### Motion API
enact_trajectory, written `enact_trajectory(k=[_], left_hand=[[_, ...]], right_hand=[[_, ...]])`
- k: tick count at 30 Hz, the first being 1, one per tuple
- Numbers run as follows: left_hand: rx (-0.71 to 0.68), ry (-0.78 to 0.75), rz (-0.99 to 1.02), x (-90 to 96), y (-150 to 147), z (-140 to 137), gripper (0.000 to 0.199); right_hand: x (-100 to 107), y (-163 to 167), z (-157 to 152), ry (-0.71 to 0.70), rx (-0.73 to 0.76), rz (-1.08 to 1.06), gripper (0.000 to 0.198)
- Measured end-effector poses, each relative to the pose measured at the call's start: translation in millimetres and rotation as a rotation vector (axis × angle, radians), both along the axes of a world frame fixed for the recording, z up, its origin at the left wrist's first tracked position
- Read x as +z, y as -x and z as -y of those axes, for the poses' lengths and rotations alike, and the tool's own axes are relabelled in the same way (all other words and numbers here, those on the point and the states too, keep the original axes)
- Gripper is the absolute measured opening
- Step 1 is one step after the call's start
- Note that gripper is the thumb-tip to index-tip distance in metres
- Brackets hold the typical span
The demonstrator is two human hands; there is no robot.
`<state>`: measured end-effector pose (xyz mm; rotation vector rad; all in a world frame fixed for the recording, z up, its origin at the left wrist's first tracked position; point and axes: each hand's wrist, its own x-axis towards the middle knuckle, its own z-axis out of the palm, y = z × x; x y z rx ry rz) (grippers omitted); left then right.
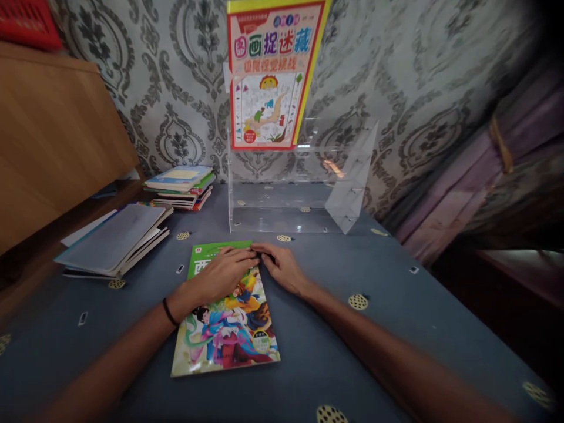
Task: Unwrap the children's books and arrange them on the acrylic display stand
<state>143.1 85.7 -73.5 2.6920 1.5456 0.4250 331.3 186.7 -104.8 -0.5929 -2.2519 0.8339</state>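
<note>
A picture book [238, 338] with a green top and a colourful cartoon cover lies flat on the table. Spread over its upper part is my left hand [227, 273], palm down with fingers stretched out to the right. My right hand [282, 267] rests at the book's upper right corner, its fingers reaching toward that corner and close to my left fingertips. Whether it grips the edge does not show. Behind the book stands a clear acrylic rack [282, 220] with several tiers. Another book [268, 111] with a red and yellow border stands upright in its rear tier.
Two stacks of books lie at the left: a near stack [114, 238] and a farther stack [180, 182] by the wall. A wooden cabinet [57, 123] stands left, with a red basket [29, 23] on top. Purple curtain [476, 176] hangs beyond the right table edge.
</note>
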Motion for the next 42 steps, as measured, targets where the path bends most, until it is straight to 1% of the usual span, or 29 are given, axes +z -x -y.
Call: enact_trajectory(k=[5,9,15,22,27,32,39,42], left_hand=[[-0.014,0.000,0.051,-0.6,3,0,0.042],[-0.030,0.048,0.092,3.4,4,8,0.042],[-0.047,0.039,0.074,2.0,0,16,0.043],[-0.047,-0.005,0.049,1.2,-7,19,0.042],[-0.068,-0.035,0.079,5.6,-9,21,0.043],[-0.147,0.000,0.125,7.8,-9,23,0.042],[-0.123,0.012,0.105,11.5,-12,26,0.043],[-0.116,0.018,0.083,13.1,-13,28,0.046]], right_hand=[[4,1,3,-0.012,-0.016,0.003,0.040],[4,0,4,-0.008,-0.013,0.009,0.038],[4,-2,6,0.002,-0.013,0.024,0.036],[9,-3,12,-0.113,-0.021,0.043,0.035],[11,-11,22,-0.141,0.039,-0.016,0.034],[11,-23,29,-0.138,0.066,-0.015,0.036],[18,-25,31,-0.139,0.092,-0.027,0.036],[17,-25,32,-0.157,0.090,-0.006,0.039]])
